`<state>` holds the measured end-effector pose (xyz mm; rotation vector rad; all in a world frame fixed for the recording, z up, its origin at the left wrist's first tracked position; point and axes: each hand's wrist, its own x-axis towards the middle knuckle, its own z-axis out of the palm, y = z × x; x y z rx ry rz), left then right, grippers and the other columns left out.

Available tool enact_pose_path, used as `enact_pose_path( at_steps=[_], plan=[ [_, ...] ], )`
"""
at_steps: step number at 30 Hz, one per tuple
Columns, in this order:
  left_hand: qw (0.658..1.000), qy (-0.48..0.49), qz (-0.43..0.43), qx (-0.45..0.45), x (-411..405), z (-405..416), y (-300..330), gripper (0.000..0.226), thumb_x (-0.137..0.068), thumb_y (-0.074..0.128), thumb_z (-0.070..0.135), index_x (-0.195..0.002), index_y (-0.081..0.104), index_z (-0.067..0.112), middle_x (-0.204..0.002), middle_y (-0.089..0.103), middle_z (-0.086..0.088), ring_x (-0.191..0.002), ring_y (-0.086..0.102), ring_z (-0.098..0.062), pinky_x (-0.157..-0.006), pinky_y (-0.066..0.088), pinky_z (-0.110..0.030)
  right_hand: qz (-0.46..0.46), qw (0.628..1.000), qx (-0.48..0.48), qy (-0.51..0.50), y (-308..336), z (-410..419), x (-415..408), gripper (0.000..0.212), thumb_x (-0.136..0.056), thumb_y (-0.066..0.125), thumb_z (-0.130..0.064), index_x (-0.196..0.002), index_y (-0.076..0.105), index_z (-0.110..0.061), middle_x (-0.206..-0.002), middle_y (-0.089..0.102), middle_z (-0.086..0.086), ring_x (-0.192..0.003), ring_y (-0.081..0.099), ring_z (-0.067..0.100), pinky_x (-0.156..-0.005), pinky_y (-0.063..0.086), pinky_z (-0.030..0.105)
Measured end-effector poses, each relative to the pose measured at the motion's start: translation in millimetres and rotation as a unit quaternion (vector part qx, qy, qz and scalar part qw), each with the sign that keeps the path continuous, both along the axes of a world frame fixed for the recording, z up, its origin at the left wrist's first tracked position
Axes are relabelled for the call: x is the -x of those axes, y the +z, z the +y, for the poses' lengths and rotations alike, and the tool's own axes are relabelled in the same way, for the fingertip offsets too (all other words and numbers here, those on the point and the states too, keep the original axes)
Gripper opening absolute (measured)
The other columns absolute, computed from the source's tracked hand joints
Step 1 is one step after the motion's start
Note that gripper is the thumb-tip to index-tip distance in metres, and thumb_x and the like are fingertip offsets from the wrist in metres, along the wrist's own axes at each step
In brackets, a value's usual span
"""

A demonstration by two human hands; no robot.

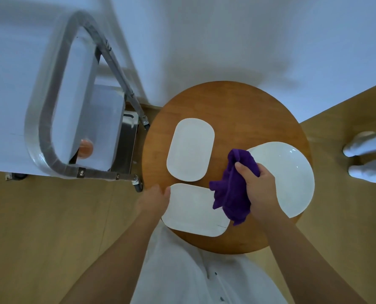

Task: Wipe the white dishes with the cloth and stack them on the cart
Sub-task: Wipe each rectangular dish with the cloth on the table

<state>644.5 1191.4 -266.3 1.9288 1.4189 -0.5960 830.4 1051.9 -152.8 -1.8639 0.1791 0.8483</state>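
Three white dishes lie on a round wooden table (237,102). An oblong dish (190,150) sits in the middle, a second oblong dish (193,210) lies at the near edge, and a large round plate (290,176) is on the right. My right hand (259,185) grips a bunched purple cloth (233,194) that hangs over the right end of the near dish. My left hand (155,198) holds that dish's left edge, thumb on the rim.
A metal cart (57,165) with a curved tubular handle and a white top stands left of the table; an orange object (86,148) shows beneath it. Another person's white-socked feet (367,156) are at the right edge. A white wall is beyond.
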Motion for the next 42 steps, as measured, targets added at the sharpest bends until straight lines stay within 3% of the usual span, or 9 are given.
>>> enact_pose_path(
  at_steps=[4, 8, 12, 16, 22, 29, 32, 37, 42],
  plan=[
    [0.998, 0.045, -0.030, -0.015, -33, 13, 4, 0.038, -0.098, 0.041, 0.047, -0.093, 0.056, 0.012, -0.083, 0.061, -0.004, -0.076, 0.060, -0.017, -0.069, 0.050, -0.028, 0.020, 1.000, -0.011, 0.014, -2, 8, 0, 0.012, -0.085, 0.066, -0.032, -0.089, 0.055, -0.030, -0.086, 0.064, -0.006, -0.083, 0.063, 0.018, -0.062, 0.052, 0.027],
    [0.998, 0.058, -0.025, -0.001, -53, 21, -2, 0.038, -0.099, 0.043, 0.043, -0.102, 0.059, 0.009, -0.095, 0.065, -0.011, -0.088, 0.064, -0.025, -0.081, 0.054, -0.035, 0.028, 0.999, -0.013, 0.030, -4, 16, 1, 0.008, -0.087, 0.063, -0.032, -0.088, 0.055, -0.031, -0.083, 0.064, -0.008, -0.080, 0.063, 0.017, -0.058, 0.050, 0.023],
    [0.997, 0.070, -0.010, 0.002, -66, 28, -9, 0.037, -0.097, 0.047, 0.045, -0.109, 0.056, 0.011, -0.105, 0.061, -0.009, -0.089, 0.058, -0.023, -0.075, 0.045, -0.031, 0.055, 0.998, -0.019, 0.030, -7, 21, 2, 0.003, -0.093, 0.055, -0.032, -0.093, 0.053, -0.035, -0.090, 0.063, -0.010, -0.085, 0.062, 0.016, -0.060, 0.049, 0.023],
    [0.996, 0.091, 0.002, 0.024, -68, 32, -13, 0.032, -0.098, 0.049, 0.037, -0.111, 0.055, 0.009, -0.109, 0.061, -0.012, -0.098, 0.061, -0.028, -0.079, 0.046, -0.033, 0.072, 0.997, -0.028, 0.022, -6, 20, 1, 0.008, -0.096, 0.049, -0.031, -0.094, 0.051, -0.038, -0.091, 0.062, -0.015, -0.086, 0.061, 0.015, -0.060, 0.049, 0.022],
    [0.981, 0.189, -0.021, 0.040, -67, 32, -15, 0.024, -0.100, 0.046, 0.031, -0.114, 0.052, 0.011, -0.102, 0.056, -0.011, -0.087, 0.053, -0.024, -0.075, 0.042, -0.032, 0.111, 0.992, -0.039, -0.037, -1, 11, -2, 0.009, -0.095, 0.051, -0.026, -0.096, 0.052, -0.035, -0.096, 0.063, -0.009, -0.089, 0.061, 0.016, -0.055, 0.051, 0.023],
    [0.986, 0.165, -0.038, -0.004, -74, 30, -3, 0.030, -0.098, 0.042, 0.007, -0.126, 0.051, 0.000, -0.124, 0.057, -0.021, -0.113, 0.056, -0.036, -0.094, 0.044, -0.040, 0.125, 0.988, -0.044, -0.082, 2, -3, 1, 0.009, -0.094, 0.054, -0.026, -0.096, 0.053, -0.034, -0.097, 0.064, -0.007, -0.090, 0.061, 0.018, -0.059, 0.051, 0.028],
    [0.989, 0.144, -0.012, -0.012, -77, 29, -1, 0.035, -0.102, 0.041, 0.014, -0.136, 0.039, 0.004, -0.135, 0.049, -0.016, -0.123, 0.051, -0.030, -0.104, 0.039, -0.036, 0.129, 0.987, -0.036, -0.083, 1, -7, 3, 0.010, -0.093, 0.055, -0.025, -0.097, 0.052, -0.034, -0.100, 0.063, -0.006, -0.092, 0.060, 0.020, -0.062, 0.052, 0.031],
    [0.992, 0.126, -0.028, -0.011, -80, 32, 1, 0.048, -0.102, 0.042, 0.020, -0.145, 0.028, 0.004, -0.143, 0.043, -0.014, -0.129, 0.046, -0.027, -0.107, 0.035, -0.033, 0.130, 0.988, -0.033, -0.083, -1, -11, 6, 0.012, -0.093, 0.055, -0.025, -0.099, 0.051, -0.034, -0.101, 0.062, -0.004, -0.093, 0.060, 0.021, -0.065, 0.053, 0.032],
    [0.995, 0.094, -0.014, -0.019, -78, 38, -1, 0.030, -0.099, 0.046, 0.016, -0.122, 0.054, -0.002, -0.120, 0.059, -0.022, -0.109, 0.058, -0.036, -0.083, 0.046, -0.036, 0.127, 0.989, -0.031, -0.072, -1, -10, 7, 0.011, -0.093, 0.054, -0.024, -0.095, 0.051, -0.034, -0.098, 0.062, -0.007, -0.090, 0.060, 0.019, -0.060, 0.051, 0.029]
  ],
)
